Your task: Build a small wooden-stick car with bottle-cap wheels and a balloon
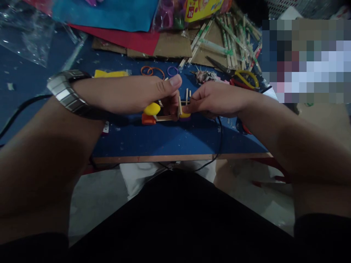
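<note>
Near the front of the blue table is a small frame of wooden sticks (164, 118). At its left end a yellow rounded piece (152, 109) sits above an orange piece (148, 119). A yellow piece (185, 115) over a purple one shows at its right end, beside short upright sticks (179, 105). My left hand (164, 89) curls its fingers down onto the frame, thumb pointing out to the right. My right hand (211, 98) is closed at the frame's right end, thumb and finger pinched by the upright sticks. My fingers hide part of the frame.
Behind my hands lie orange rubber bands (147, 70), a yellow packet (111, 73) and yellow-handled scissors (245, 78). Farther back are bundled sticks (233, 40), cardboard (161, 45) and blue sheet (106, 14). A black cable (221, 135) hangs over the table's front edge (164, 158).
</note>
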The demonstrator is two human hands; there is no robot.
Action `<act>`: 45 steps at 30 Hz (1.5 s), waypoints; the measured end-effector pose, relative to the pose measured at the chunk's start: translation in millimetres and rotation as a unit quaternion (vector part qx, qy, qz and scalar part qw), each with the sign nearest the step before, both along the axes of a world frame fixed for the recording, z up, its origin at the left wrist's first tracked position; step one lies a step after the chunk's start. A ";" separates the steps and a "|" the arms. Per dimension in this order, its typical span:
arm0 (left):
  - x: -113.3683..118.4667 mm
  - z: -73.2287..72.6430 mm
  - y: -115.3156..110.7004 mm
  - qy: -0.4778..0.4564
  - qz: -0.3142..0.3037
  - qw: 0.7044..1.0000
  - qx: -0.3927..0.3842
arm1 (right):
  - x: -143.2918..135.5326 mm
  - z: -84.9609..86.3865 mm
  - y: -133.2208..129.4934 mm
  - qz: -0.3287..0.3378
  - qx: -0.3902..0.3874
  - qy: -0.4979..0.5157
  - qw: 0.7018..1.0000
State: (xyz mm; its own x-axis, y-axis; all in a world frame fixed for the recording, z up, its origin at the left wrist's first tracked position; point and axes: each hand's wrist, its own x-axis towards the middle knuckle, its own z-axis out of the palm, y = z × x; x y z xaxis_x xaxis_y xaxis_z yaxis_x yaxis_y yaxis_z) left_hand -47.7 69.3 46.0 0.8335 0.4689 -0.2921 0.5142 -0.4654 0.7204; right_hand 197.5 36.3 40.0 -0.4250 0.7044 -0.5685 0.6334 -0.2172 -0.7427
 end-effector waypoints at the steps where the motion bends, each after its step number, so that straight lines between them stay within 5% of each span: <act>1: -0.3 -0.4 0.3 0.000 -0.001 1.000 0.002 | -1.0 0.9 -0.4 0.000 0.001 -0.003 1.000; 10: -0.5 0.3 -0.4 0.008 -0.001 1.000 0.030 | -2.2 1.2 -2.8 -0.022 0.018 -0.025 0.999; 16: 0.2 0.9 -0.9 0.009 0.002 0.999 0.033 | -1.3 2.1 -7.0 -0.061 -0.044 0.033 0.997; 33: -1.7 1.1 -0.1 0.026 0.001 0.999 0.020 | -5.1 5.2 -11.6 -0.032 0.004 -0.060 0.998; 45: -1.1 2.2 -0.3 0.014 -0.006 1.000 0.024 | -3.3 3.2 -11.4 -0.036 0.004 -0.025 0.999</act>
State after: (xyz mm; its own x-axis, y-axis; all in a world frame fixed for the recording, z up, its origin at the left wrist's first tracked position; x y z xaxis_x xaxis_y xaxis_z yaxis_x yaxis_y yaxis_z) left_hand -48.9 69.0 48.2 0.8308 0.4737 -0.2921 0.5282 -0.5056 0.6822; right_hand 194.3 25.0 43.2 -0.3446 0.7371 -0.5813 0.6527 -0.2569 -0.7127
